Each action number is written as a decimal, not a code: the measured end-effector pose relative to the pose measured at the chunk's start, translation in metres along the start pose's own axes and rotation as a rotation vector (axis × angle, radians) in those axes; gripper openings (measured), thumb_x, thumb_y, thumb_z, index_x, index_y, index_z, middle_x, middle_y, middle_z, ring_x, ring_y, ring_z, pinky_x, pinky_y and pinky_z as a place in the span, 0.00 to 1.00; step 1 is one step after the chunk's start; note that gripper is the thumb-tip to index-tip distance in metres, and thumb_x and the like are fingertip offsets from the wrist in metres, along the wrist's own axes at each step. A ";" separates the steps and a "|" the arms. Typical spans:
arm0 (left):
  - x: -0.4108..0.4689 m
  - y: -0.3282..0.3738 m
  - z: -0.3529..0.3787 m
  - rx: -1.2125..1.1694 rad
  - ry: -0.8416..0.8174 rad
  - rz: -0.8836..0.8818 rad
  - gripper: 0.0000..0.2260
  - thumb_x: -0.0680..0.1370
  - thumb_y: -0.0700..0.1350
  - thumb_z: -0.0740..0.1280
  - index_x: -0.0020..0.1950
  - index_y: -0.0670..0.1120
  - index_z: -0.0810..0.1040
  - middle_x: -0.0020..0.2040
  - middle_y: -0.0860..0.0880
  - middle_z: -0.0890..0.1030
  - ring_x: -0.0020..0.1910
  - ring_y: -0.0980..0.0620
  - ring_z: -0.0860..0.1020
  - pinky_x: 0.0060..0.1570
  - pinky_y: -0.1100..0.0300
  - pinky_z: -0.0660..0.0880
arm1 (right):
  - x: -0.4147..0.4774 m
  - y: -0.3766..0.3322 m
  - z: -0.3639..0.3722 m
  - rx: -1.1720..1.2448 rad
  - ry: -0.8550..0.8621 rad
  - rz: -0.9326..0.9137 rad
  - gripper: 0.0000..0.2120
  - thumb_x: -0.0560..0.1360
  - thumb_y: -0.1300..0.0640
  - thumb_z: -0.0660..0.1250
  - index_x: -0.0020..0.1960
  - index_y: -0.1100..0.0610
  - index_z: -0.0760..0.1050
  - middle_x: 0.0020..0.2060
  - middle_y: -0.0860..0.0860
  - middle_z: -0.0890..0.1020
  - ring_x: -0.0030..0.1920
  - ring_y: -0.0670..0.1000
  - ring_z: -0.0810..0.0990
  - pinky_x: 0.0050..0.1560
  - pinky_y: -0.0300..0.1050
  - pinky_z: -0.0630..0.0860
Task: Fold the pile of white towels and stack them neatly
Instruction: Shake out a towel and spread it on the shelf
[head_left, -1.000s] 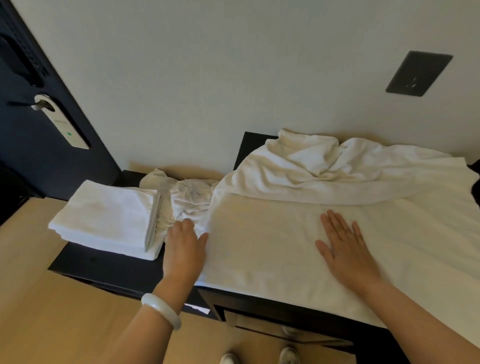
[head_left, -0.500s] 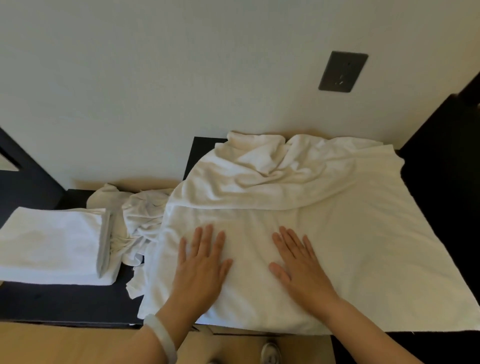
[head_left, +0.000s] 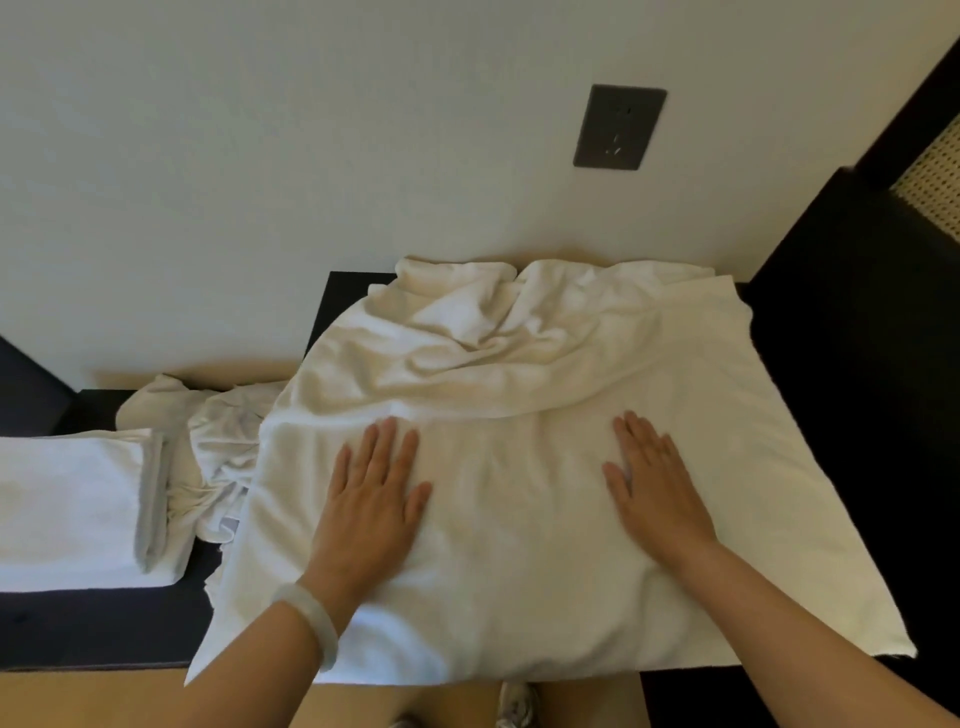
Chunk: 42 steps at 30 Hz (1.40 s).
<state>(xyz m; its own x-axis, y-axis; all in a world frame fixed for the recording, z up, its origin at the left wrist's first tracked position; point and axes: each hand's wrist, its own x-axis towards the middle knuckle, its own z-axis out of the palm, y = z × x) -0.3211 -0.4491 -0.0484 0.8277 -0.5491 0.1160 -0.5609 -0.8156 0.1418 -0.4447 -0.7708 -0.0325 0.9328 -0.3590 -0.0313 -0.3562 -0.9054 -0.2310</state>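
Both hands have slid apart on the spread towel (head_left: 519, 561); left hand (head_left: 371, 499) and right hand (head_left: 657, 493) lie flat, fingers straight, gripping nothing; folded stack (head_left: 67, 509) cut off at left edge.

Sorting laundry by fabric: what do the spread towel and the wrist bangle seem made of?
Spread towel: likely cotton terry, matte; soft creases, slightly nubby surface. Bangle: pale, smooth, faintly translucent, perhaps jade or glass; unclear which.
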 end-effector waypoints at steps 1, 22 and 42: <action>-0.009 0.002 -0.001 0.004 0.010 0.005 0.29 0.83 0.60 0.44 0.81 0.49 0.55 0.81 0.46 0.54 0.79 0.46 0.54 0.75 0.48 0.50 | -0.008 0.002 -0.001 0.002 -0.011 -0.004 0.39 0.75 0.37 0.35 0.81 0.54 0.47 0.80 0.47 0.47 0.79 0.44 0.44 0.78 0.42 0.37; 0.049 0.110 0.017 -0.020 0.039 0.324 0.27 0.83 0.55 0.50 0.80 0.44 0.57 0.80 0.43 0.56 0.80 0.46 0.52 0.76 0.50 0.47 | -0.067 0.136 -0.058 0.336 0.049 0.277 0.26 0.84 0.52 0.58 0.80 0.51 0.57 0.78 0.42 0.56 0.78 0.45 0.54 0.76 0.38 0.48; 0.060 0.231 0.033 -0.057 -0.152 0.720 0.25 0.84 0.59 0.46 0.81 0.54 0.54 0.81 0.52 0.54 0.80 0.49 0.52 0.74 0.49 0.45 | -0.111 0.191 -0.126 0.664 -0.345 0.919 0.10 0.78 0.56 0.68 0.40 0.60 0.76 0.38 0.55 0.78 0.36 0.51 0.71 0.36 0.43 0.65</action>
<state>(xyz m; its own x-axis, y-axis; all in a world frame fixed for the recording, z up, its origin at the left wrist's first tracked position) -0.4003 -0.6769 -0.0410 0.2451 -0.9675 0.0631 -0.9628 -0.2352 0.1333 -0.6230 -0.9331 0.0496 0.3433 -0.6415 -0.6860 -0.8973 -0.0084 -0.4412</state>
